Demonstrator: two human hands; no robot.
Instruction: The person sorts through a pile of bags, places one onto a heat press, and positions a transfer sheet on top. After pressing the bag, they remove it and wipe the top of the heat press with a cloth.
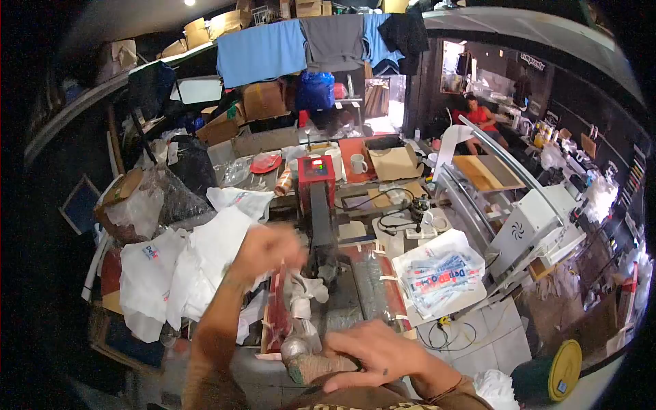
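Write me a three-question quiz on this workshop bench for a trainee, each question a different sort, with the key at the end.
1. Multiple choice. As pictured, where is the white mug relative to the red machine head?
A) To its left
B) To its right
C) On top of it

2. True or false. The person's left hand looks more blurred than the right hand.

3. Fill in the colour. The round lid at the lower right is ____.

Key: 1. B; 2. true; 3. yellow
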